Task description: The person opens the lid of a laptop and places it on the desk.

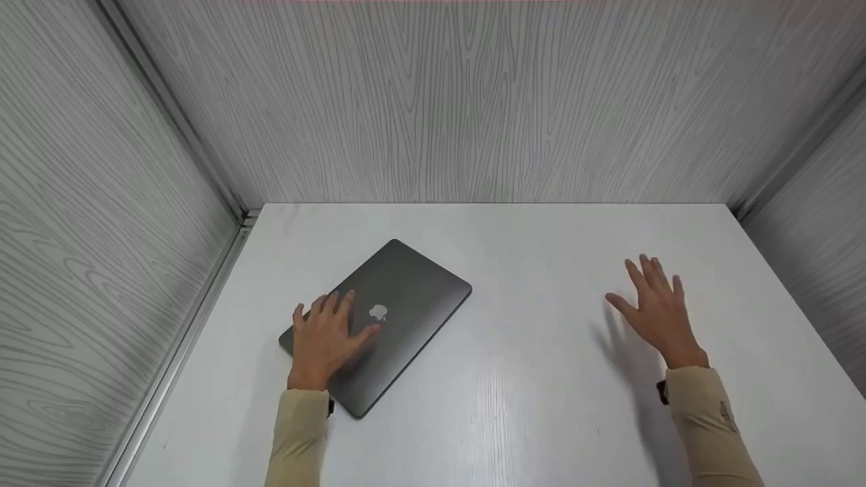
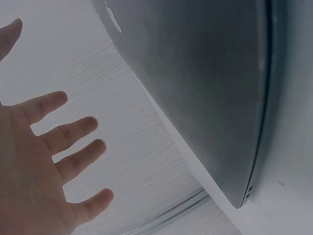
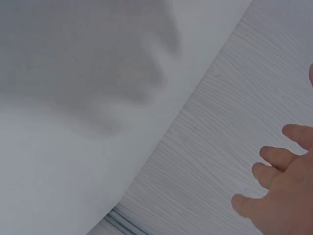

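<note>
A closed dark grey laptop (image 1: 413,297) with a pale apple logo lies at an angle on the left half of the white table. Over its left part hovers my left hand (image 1: 325,341), fingers spread, overlapping the lid in the head view. In the left wrist view a gap shows between that hand (image 2: 39,161) and the laptop lid (image 2: 195,73). Far to the right my right hand (image 1: 659,314) is held above the table with fingers spread and nothing in it; its shadow falls on the tabletop. The right wrist view shows the same hand (image 3: 283,191) at its edge.
The white table (image 1: 528,270) is bounded by a grey wood-grain panel (image 1: 433,101) at the back. Similar panels stand at the left (image 1: 101,237) and right (image 1: 812,223), with metal rails along the corners.
</note>
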Motion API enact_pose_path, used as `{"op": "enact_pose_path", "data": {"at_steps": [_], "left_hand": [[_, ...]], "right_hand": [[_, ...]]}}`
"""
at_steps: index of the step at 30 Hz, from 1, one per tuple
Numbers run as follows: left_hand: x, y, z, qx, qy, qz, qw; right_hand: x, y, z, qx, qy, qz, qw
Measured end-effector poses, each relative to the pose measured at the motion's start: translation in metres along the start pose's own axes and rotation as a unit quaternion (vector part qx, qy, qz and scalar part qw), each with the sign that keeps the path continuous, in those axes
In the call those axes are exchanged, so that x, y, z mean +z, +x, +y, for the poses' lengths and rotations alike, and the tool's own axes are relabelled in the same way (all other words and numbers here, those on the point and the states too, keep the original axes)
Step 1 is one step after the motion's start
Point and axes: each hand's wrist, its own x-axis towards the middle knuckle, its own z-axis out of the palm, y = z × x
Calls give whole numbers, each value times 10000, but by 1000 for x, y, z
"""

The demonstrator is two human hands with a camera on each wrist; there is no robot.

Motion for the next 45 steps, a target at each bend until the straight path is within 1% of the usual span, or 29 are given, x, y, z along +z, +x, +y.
{"op": "enact_pose_path", "data": {"at_steps": [3, 7, 11, 14, 18, 21, 27, 32, 39, 45], "left_hand": [[1, -5, 0, 13, 49, 86, 10000], [1, -13, 0, -71, 30, 11, 10000], [-1, -18, 1, -126, 6, -67, 9999], [-2, -21, 2, -91, 40, -62, 9999], [-5, -26, 3, -56, 144, -41, 9999], [-6, -29, 5, -53, 174, -31, 9998], [-5, -33, 7, -98, 136, -79, 9998], [-4, -37, 9, -127, 115, -43, 9998], [-5, -44, 12, -234, 47, -73, 9997], [-5, -49, 14, -274, -6, -110, 9996]], "right_hand": [[6, 6, -11, -345, 418, 323, 9980], [12, 15, -24, -481, 816, 375, 9948], [16, 23, -32, -636, 882, 416, 9932], [20, 27, -35, -877, 906, 544, 9905], [27, 34, -40, -1274, 903, 619, 9858], [32, 38, -44, -1475, 906, 642, 9828], [39, 46, -51, -1538, 933, 580, 9820], [42, 51, -58, -1638, 950, 500, 9806], [48, 56, -68, -1755, 920, 411, 9793], [55, 61, -76, -1880, 1049, 390, 9758]]}}
